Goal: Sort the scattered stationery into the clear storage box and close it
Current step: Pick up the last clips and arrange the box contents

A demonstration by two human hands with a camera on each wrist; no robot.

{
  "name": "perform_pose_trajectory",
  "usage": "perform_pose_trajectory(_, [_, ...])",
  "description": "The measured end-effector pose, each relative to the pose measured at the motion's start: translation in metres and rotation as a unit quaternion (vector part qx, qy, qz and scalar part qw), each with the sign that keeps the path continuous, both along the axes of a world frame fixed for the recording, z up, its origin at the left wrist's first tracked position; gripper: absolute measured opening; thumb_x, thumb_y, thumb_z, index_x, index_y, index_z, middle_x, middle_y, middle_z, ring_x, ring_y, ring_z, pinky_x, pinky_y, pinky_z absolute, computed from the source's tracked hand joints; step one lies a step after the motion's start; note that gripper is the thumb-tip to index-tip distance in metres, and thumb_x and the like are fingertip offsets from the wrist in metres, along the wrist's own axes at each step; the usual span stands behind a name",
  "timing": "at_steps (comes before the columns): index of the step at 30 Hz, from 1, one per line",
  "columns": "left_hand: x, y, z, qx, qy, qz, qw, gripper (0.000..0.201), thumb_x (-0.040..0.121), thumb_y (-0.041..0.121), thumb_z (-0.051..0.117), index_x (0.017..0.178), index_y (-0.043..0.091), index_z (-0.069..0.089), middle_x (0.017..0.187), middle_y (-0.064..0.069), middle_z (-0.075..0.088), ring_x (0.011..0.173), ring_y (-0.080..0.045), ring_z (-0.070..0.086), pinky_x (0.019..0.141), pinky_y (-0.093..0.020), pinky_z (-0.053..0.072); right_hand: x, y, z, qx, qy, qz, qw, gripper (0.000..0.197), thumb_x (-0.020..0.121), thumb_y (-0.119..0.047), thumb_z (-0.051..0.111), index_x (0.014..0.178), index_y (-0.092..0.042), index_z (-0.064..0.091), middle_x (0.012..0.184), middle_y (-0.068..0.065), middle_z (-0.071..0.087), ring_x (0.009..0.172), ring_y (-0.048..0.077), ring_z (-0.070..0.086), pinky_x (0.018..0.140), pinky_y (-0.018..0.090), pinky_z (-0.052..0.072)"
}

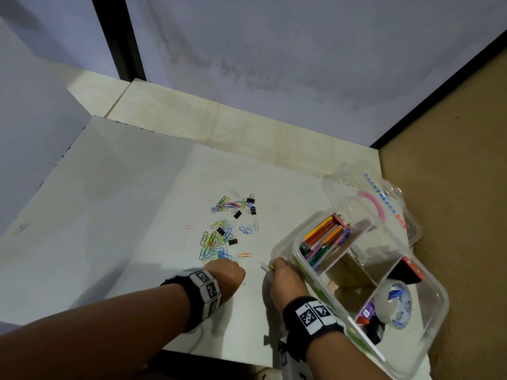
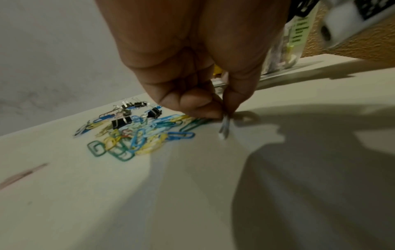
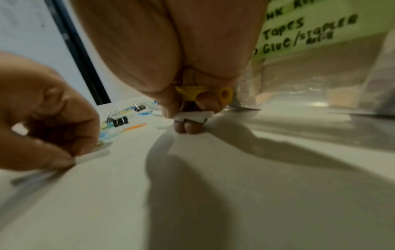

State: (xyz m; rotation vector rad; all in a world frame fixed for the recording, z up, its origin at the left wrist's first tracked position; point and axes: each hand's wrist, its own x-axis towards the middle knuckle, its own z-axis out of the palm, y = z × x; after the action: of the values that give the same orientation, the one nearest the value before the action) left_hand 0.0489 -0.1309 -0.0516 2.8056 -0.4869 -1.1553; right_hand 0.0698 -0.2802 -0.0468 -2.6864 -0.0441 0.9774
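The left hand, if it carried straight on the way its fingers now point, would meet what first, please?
Most likely the heap of coloured paper clips just beyond the left hand on the white table, though depth is uncertain.

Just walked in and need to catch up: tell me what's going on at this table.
A person is tidying stationery into a clear storage box, which stands open with its lid behind it. Pencils and a tape roll are already inside. The left hand pinches a pale paper clip off the table; the right hand holds several small items, one yellow. A pile of paper clips and binder clips remains.
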Motion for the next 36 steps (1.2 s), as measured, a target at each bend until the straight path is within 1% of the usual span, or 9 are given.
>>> perform_pose_trajectory(2, [0.002,0.002,0.003,-0.002,0.018,0.022,1.000,0.028,0.093,0.002,0.041,0.118,0.001,0.052,0.123,-0.017,0.055,0.116,-0.033,0.052,0.080,-0.029,0.045,0.000,-0.001,0.002,0.029,0.017,-0.023,0.999,0.029,0.096,-0.011,0.038,0.124,-0.008,0.045,0.117,0.012,0.055,0.111,0.029,0.055,0.090,0.033,0.044])
perform_pose_trajectory(5, [0.015,0.007,0.013,-0.037,0.039,0.119,0.992,0.011,0.087,0.006,0.046,0.083,0.009,0.056,0.080,-0.006,0.055,0.087,-0.028,0.053,0.055,-0.022,0.034,0.000,0.000,-0.001,0.107,0.058,-0.106,0.987,0.020,0.097,-0.011,0.040,0.114,-0.008,0.050,0.087,-0.002,0.054,0.083,0.012,0.056,0.073,0.022,0.043])
perform_pose_trajectory(10, [0.035,0.016,0.028,-0.213,-0.009,0.375,0.902,0.020,0.084,0.018,0.057,0.065,0.023,0.055,0.067,0.010,0.057,0.077,-0.012,0.056,0.064,-0.019,0.046,0.006,0.019,0.006,0.339,0.104,-0.283,0.891,0.019,0.095,0.004,0.041,0.089,-0.006,0.056,0.076,0.015,0.060,0.057,0.017,0.058,0.070,0.033,0.053])
perform_pose_trajectory(13, [0.039,0.018,0.038,-0.258,-0.023,0.412,0.873,0.017,0.084,0.020,0.059,0.067,0.024,0.058,0.064,0.012,0.055,0.070,-0.010,0.055,0.062,-0.019,0.042,0.016,0.033,0.021,0.390,0.100,-0.333,0.853,0.022,0.096,0.000,0.045,0.080,-0.008,0.059,0.065,0.010,0.060,0.048,0.015,0.056,0.049,0.024,0.048])
perform_pose_trajectory(18, [0.040,0.026,0.044,-0.349,0.006,0.497,0.794,0.021,0.085,0.012,0.063,0.066,0.019,0.057,0.058,0.003,0.060,0.039,0.002,0.051,0.045,-0.009,0.043,0.023,0.045,0.036,0.432,0.090,-0.333,0.833,0.024,0.097,-0.003,0.045,0.080,-0.009,0.061,0.065,0.006,0.065,0.051,0.011,0.061,0.046,0.018,0.047])
perform_pose_trajectory(22, [0.041,0.025,0.053,-0.400,0.037,0.534,0.744,0.021,0.086,0.003,0.064,0.068,0.011,0.057,0.064,-0.007,0.064,0.055,-0.010,0.061,0.056,-0.015,0.054,0.022,0.048,0.045,0.460,0.093,-0.347,0.812,0.018,0.099,-0.004,0.042,0.089,-0.002,0.057,0.056,0.006,0.062,0.043,0.010,0.061,0.042,0.017,0.046])
perform_pose_trajectory(25, [0.043,0.022,0.063,-0.447,0.070,0.532,0.715,0.018,0.088,-0.005,0.057,0.077,0.008,0.062,0.071,-0.010,0.066,0.060,-0.008,0.066,0.060,-0.014,0.056,0.024,0.043,0.050,0.412,0.034,-0.310,0.856,0.022,0.098,-0.013,0.045,0.078,-0.013,0.053,0.057,0.002,0.049,0.045,0.012,0.046,0.044,0.023,0.036])
perform_pose_trajectory(33, [0.063,0.005,0.097,-0.515,0.094,0.470,0.711,0.032,0.090,-0.008,0.052,0.083,0.017,0.070,0.068,0.003,0.071,0.060,-0.002,0.067,0.061,-0.011,0.055,0.043,0.021,0.091,0.391,-0.042,-0.302,0.868,0.019,0.099,-0.016,0.039,0.081,-0.015,0.048,0.066,0.003,0.055,0.050,0.011,0.050,0.045,0.021,0.035])
perform_pose_trajectory(36, [0.069,-0.011,0.109,-0.494,0.070,0.432,0.751,0.023,0.090,-0.004,0.052,0.088,0.013,0.069,0.078,-0.002,0.065,0.075,-0.010,0.063,0.062,-0.012,0.053,0.053,-0.006,0.107,0.387,-0.091,-0.336,0.854,0.022,0.098,-0.012,0.039,0.079,-0.015,0.049,0.062,0.003,0.052,0.047,0.011,0.049,0.047,0.021,0.036])
